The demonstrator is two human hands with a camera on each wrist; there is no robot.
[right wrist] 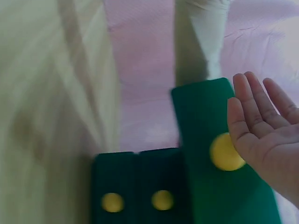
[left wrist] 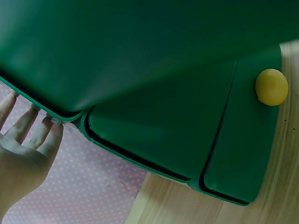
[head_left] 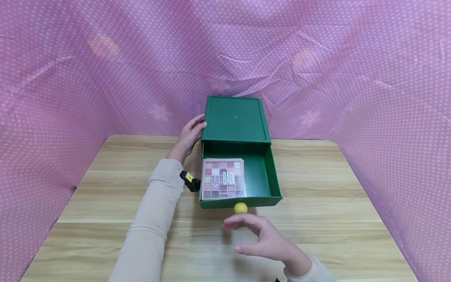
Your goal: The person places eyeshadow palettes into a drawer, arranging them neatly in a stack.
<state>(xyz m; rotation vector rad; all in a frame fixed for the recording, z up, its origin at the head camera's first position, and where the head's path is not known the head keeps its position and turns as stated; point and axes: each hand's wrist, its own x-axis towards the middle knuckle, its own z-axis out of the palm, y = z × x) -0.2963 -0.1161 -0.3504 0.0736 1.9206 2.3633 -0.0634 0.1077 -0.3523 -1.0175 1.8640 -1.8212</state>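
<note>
A green cabinet (head_left: 237, 121) stands at the back of the table with its top drawer (head_left: 258, 172) pulled out towards me. In the drawer's left part lies a square eyeshadow palette (head_left: 221, 184), the word BACK printed on its cover. My left hand (head_left: 189, 136) rests against the cabinet's left side, fingers extended along the edge in the left wrist view. Just in front of the yellow knob (head_left: 240, 207) is my right hand (head_left: 269, 239), holding nothing, thumb and fingers apart. From the right wrist, the fingers overlap that knob.
Two further drawer fronts (right wrist: 114, 177) with yellow knobs sit flush below the pulled-out drawer. A wood-grain table (head_left: 317, 211) carries the cabinet. Pink dotted cloth (head_left: 387, 117) hangs behind and at both sides. A small black camera (head_left: 190, 181) is worn on the left wrist.
</note>
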